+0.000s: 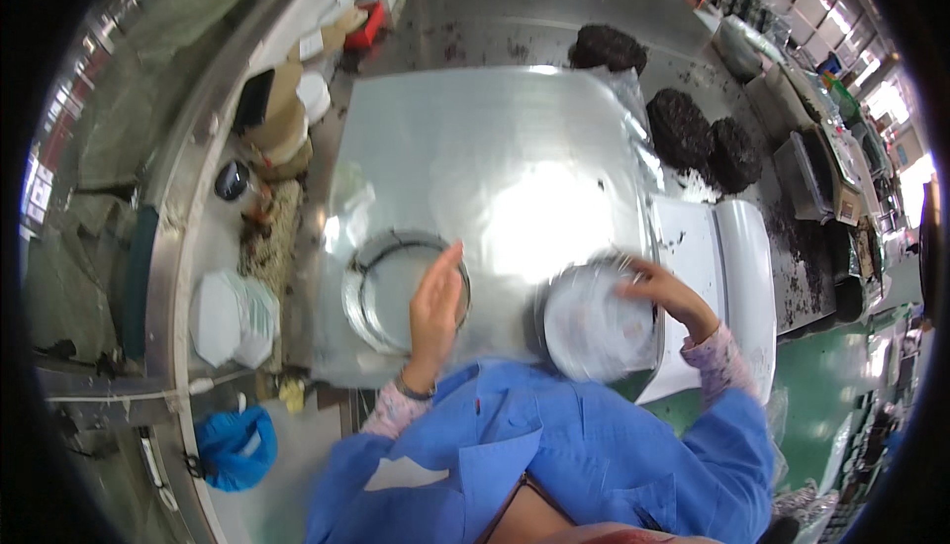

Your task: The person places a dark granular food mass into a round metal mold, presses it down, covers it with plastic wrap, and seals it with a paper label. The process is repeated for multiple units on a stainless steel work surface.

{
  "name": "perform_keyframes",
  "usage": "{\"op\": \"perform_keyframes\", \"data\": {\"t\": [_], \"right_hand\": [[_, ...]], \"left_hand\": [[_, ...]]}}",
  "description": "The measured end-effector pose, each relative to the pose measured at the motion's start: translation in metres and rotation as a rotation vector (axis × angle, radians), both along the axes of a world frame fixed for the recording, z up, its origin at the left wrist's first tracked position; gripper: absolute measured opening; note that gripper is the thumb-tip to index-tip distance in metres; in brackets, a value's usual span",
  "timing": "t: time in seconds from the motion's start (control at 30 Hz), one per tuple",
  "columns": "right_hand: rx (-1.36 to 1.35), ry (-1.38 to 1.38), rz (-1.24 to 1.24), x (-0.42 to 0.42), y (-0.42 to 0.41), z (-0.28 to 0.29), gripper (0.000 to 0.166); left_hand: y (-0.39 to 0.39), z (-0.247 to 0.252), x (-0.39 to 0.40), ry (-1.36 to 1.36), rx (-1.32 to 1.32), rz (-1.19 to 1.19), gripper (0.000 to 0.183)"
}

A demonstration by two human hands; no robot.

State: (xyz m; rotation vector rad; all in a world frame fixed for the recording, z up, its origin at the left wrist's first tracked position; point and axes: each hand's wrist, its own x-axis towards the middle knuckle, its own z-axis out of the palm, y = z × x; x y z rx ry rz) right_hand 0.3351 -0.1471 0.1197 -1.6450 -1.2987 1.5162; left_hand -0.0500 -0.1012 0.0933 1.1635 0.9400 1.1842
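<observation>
A shiny metal sheet (445, 136) lies on the work surface before me. My left hand (434, 306), a watch-like band at its wrist, is upright on edge over the right side of a round metal ring (356, 292); it grips nothing that shows. At the right, my right hand (660, 292) has its fingers on the rim of a round, shallow pan-like thing (594, 321), blurred and near the blue jacket. What that round thing is made of cannot be told. White sheet material (746, 277), rolled at one side, lies under and beyond my right wrist.
Dark clumped masses (679, 128) lie beyond the sheet at the right, with dark crumbs about them. Along the left edge stand a stack of white octagonal pieces (234, 318), cardboard pieces (278, 110) and a red box (365, 25). A blue bag (236, 447) hangs at the lower left.
</observation>
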Motion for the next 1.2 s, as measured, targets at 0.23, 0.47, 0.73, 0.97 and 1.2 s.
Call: {"op": "perform_keyframes", "data": {"t": [0.23,0.47,0.73,0.97,1.2], "right_hand": [[0.246,0.152,-0.613,0.056,0.266,0.050,0.095],[0.421,0.119,0.616,-0.170,0.226,-0.057,0.073],[1.119,-0.503,1.041,-0.191,0.071,-0.072,0.021],[0.931,-0.600,0.722,-0.098,0.021,-0.088,0.027],[0.952,-0.616,0.364,-0.052,-0.026,-0.081,0.018]], "left_hand": [[-0.017,0.000,0.022,-0.084,0.012,-0.119,0.041],[-0.043,-0.011,-0.018,0.303,-0.193,-0.706,0.034],[-0.065,-0.052,-0.078,0.620,-0.008,-0.726,0.030],[-0.066,-0.084,-0.077,1.029,0.480,-0.459,0.031],[-0.043,-0.110,-0.080,0.999,0.522,-0.575,0.034]]}}
